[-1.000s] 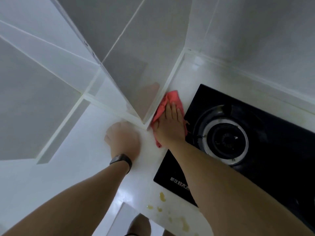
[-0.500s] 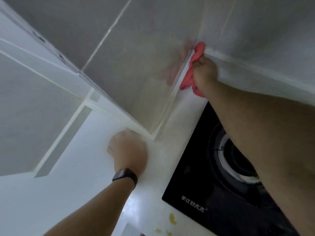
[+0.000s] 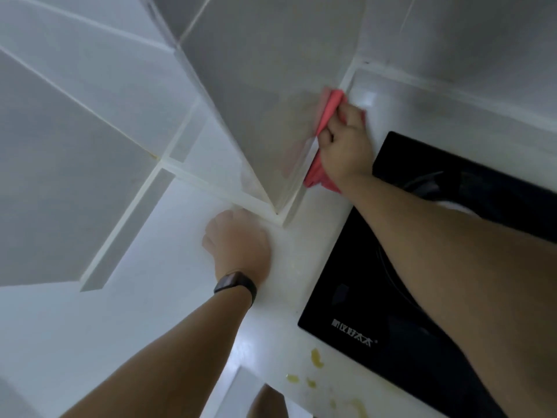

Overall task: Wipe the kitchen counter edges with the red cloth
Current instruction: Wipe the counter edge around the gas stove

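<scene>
My right hand (image 3: 345, 143) grips the red cloth (image 3: 330, 111) and presses it into the seam where the white counter (image 3: 316, 236) meets the grey tiled wall. Cloth shows above my knuckles and below my wrist at the seam. My left hand (image 3: 238, 242), with a dark band on the wrist, rests knuckles-up on the counter near the wall's outer corner; its fingers are curled under and hold nothing that I can see.
A black glass gas hob (image 3: 422, 297) lies to the right, partly under my right forearm. Yellow stains (image 3: 316, 359) dot the counter near its front edge. Grey wall tiles (image 3: 265, 70) rise on the left and at the back.
My right hand has slid the cloth back along the seam from the far corner toward me. My left hand has stayed in place.
</scene>
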`<action>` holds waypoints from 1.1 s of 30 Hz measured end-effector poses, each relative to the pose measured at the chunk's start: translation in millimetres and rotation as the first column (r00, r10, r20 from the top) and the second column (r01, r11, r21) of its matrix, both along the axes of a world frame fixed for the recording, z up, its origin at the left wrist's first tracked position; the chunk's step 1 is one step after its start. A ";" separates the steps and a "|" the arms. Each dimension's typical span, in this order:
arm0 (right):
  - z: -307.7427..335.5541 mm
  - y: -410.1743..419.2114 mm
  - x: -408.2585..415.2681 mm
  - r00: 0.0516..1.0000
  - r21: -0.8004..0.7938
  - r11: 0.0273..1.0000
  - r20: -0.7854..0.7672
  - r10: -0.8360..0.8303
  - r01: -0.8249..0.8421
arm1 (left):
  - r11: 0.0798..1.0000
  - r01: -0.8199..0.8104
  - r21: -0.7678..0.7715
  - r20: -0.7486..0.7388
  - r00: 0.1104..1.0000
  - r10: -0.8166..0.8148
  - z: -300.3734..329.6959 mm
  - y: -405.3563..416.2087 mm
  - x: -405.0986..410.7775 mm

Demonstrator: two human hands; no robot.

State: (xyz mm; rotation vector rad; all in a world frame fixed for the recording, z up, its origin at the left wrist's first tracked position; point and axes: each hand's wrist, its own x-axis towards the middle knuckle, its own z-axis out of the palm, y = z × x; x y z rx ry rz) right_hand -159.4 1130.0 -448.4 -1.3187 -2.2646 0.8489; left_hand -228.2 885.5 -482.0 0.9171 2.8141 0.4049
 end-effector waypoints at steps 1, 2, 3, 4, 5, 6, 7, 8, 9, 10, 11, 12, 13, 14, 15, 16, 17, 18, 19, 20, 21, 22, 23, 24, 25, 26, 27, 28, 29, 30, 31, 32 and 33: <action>-0.2 -19.4 4.3 1.000 -0.003 1.000 0.004 0.017 -0.017 | 1.000 0.005 -0.004 -0.003 1.000 -0.005 1.1 0.8 -0.7; 0.2 -39.1 8.4 1.000 -0.013 1.000 0.002 0.026 -0.026 | 1.000 0.011 -0.010 0.001 1.000 -0.011 2.0 0.9 -0.8; -0.2 -59.5 11.7 1.000 -0.024 0.999 0.001 0.026 -0.026 | 1.000 0.016 -0.016 0.010 1.000 -0.016 2.7 0.6 -0.9; 1.3 -81.0 15.1 1.000 -0.040 0.999 0.003 0.027 -0.027 | 1.000 0.020 -0.013 0.018 1.000 -0.020 4.7 -0.7 -0.6; 3.5 -101.9 19.3 0.999 -0.061 0.997 0.014 0.037 -0.036 | 1.000 0.025 -0.005 0.025 0.999 -0.025 8.0 -2.8 -0.1; 2.5 -119.3 22.8 0.998 -0.086 0.995 0.019 0.052 -0.050 | 1.000 0.030 0.005 0.045 0.999 -0.030 9.4 -2.0 -1.3; 4.3 -137.0 27.7 0.998 -0.109 0.992 0.004 0.070 -0.069 | 0.999 0.035 0.014 0.085 0.996 -0.036 14.1 -1.8 -2.1; 4.8 -152.2 32.5 0.995 -0.137 0.986 -0.029 0.093 -0.096 | 0.999 0.035 0.012 0.136 0.990 -0.036 20.1 -1.0 -3.9; 6.6 -164.8 36.5 0.992 -0.178 0.977 -0.075 0.106 -0.118 | 1.000 0.022 0.014 0.190 0.981 -0.025 28.9 -1.5 -8.1; 10.0 -176.6 41.6 0.988 -0.247 0.961 -0.116 0.101 -0.128 | 1.000 0.004 0.029 0.242 0.970 -0.011 39.0 -4.8 -12.8; 15.9 -189.7 49.5 0.987 -0.328 0.936 -0.136 0.090 -0.131 | 0.997 -0.022 0.071 0.295 0.955 0.001 50.7 -13.2 -14.7; 21.0 -199.8 57.2 0.987 -0.386 0.913 -0.137 0.084 -0.131 | 0.987 -0.056 0.150 0.340 0.940 0.002 60.5 -21.6 -15.3; 25.2 -211.9 65.2 0.989 -0.409 0.903 -0.117 0.088 -0.129 | 0.968 -0.093 0.234 0.386 0.922 -0.005 72.0 -33.8 -13.2; 30.8 -225.3 72.5 0.991 -0.402 0.907 -0.095 0.094 -0.125 | 0.948 -0.118 0.297 0.425 0.905 -0.020 84.1 -50.7 -10.6; 35.7 -237.0 77.4 0.993 -0.373 0.921 -0.082 0.090 -0.114 | 0.936 -0.124 0.331 0.440 0.897 -0.037 92.5 -67.9 -8.1; 40.0 -246.7 79.1 0.992 -0.331 0.936 -0.090 0.092 -0.117 | 0.933 -0.113 0.341 0.444 0.894 -0.054 98.0 -85.0 -5.6; 41.6 -255.1 77.9 0.988 -0.273 0.951 -0.097 0.121 -0.144 | 0.935 -0.100 0.340 0.446 0.892 -0.067 101.0 -100.9 -3.7; 41.6 -264.5 73.1 0.980 -0.213 0.957 -0.070 0.185 -0.196 | 0.937 -0.097 0.335 0.447 0.892 -0.068 103.5 -119.0 -3.2; 40.5 -270.6 66.6 0.965 -0.148 0.955 0.016 0.262 -0.257 | 0.940 -0.104 0.325 0.451 0.890 -0.058 104.7 -134.6 -3.6; 37.1 -276.2 59.0 0.935 -0.098 0.944 0.140 0.326 -0.315 | 0.943 -0.115 0.314 0.460 0.887 -0.045 105.1 -151.7 -4.9; 34.1 -281.4 52.1 0.896 -0.083 0.935 0.269 0.353 -0.344 | 0.947 -0.121 0.297 0.474 0.880 -0.036 104.2 -168.0 -6.3; 29.3 -285.6 45.9 0.861 -0.085 0.934 0.368 0.352 -0.346 | 0.954 -0.121 0.276 0.488 0.872 -0.031 103.2 -183.5 -8.5; 23.8 -288.6 41.2 0.835 -0.080 0.938 0.435 0.338 -0.337 | 0.960 -0.108 0.257 0.495 0.868 -0.035 102.5 -196.8 -11.3; 18.1 -290.7 36.5 0.809 -0.071 0.938 0.488 0.328 -0.338 | 0.965 -0.090 0.246 0.496 0.867 -0.046 101.6 -207.8 -15.3; 12.7 -292.8 31.7 0.787 -0.062 0.936 0.524 0.325 -0.346 | 0.968 -0.075 0.241 0.493 0.868 -0.056 100.2 -216.7 -19.2; 7.4 -295.7 26.8 0.772 -0.058 0.936 0.549 0.321 -0.348 | 0.969 -0.060 0.238 0.489 0.870 -0.066 98.6 -224.1 -23.1; 3.3 -299.4 22.1 0.763 -0.052 0.939 0.568 0.307 -0.339 | 0.971 -0.047 0.235 0.483 0.872 -0.074 97.5 -228.6 -26.4; -1.9 -306.3 16.2 0.756 -0.047 0.942 0.583 0.297 -0.333 | 0.972 -0.039 0.232 0.479 0.874 -0.080 95.7 -232.7 -29.9; -6.2 -315.8 10.3 0.751 -0.043 0.939 0.589 0.299 -0.341 | 0.973 -0.035 0.229 0.475 0.876 -0.080 93.2 -236.0 -32.9; -10.0 -327.2 6.5 0.747 -0.033 0.930 0.586 0.315 -0.366 | 0.974 -0.028 0.224 0.470 0.879 -0.083 90.9 -238.3 -35.0; -11.7 -339.0 5.5 0.745 -0.025 0.916 0.574 0.340 -0.400 | 0.975 -0.017 0.220 0.466 0.880 -0.090 87.8 -239.8 -36.1; -13.6 -349.3 6.6 0.742 -0.020 0.902 0.560 0.369 -0.432 | 0.976 -0.004 0.216 0.463 0.881 -0.099 84.9 -241.2 -36.1; -14.6 -356.8 9.7 0.740 -0.018 0.890 0.548 0.390 -0.456 | 0.977 0.010 0.212 0.463 0.880 -0.109 83.0 -241.9 -35.2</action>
